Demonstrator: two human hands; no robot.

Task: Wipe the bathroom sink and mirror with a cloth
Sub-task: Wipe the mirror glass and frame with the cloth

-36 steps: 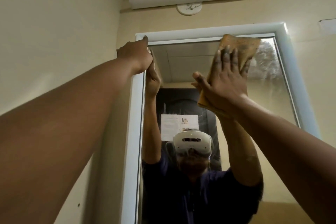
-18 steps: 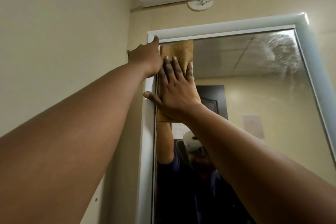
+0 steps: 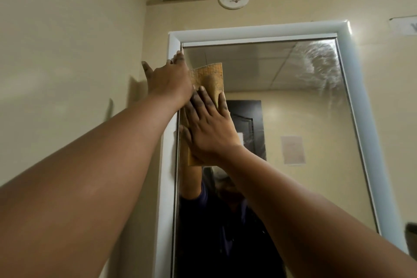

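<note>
Pressing cloth (image 3: 209,77) flat, right hand (image 3: 207,128) spread | long axis upright (mirror's (image 3: 282,97) left edge) | left hand's (image 3: 169,81) grip unclear

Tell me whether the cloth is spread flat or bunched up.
Spread flat: the cloth lies against the mirror under the right hand's straight fingers.

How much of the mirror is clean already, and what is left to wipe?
Hard to call any part finished. The right hand presses the cloth flat on the mirror at its upper left edge, while the left hand rests on the frame. Swirly smears show at the top right, so that corner needs another pass. The sink is out of view, so I cannot judge it.
</note>
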